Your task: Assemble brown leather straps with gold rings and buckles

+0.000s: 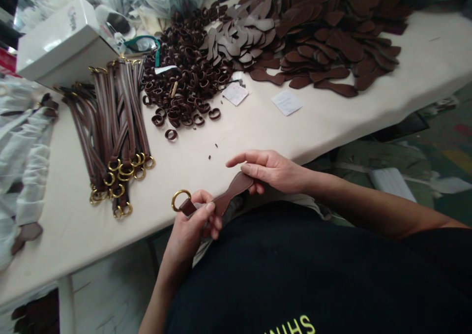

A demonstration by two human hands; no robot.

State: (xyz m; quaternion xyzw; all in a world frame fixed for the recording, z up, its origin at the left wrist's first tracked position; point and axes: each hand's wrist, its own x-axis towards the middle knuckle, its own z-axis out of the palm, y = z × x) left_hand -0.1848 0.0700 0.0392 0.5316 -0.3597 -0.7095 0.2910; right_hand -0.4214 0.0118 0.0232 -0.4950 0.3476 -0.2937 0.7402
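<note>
Between my two hands, over the table's front edge, is a brown leather strap tab with a wide rounded end. My left hand pinches its narrower end between thumb and fingers. A brass ring on a short brown leather loop sticks out past the left fingers; how it joins the tab is hidden by them. My right hand grips the wide end, thumb on top, with the index finger stretched out to the left.
Brown leather straps with brass rings lie bundled at left, beside small leather loops. Leather pieces are heaped at the back right. Two paper slips lie before them. A white box and wrapped straps are at far left.
</note>
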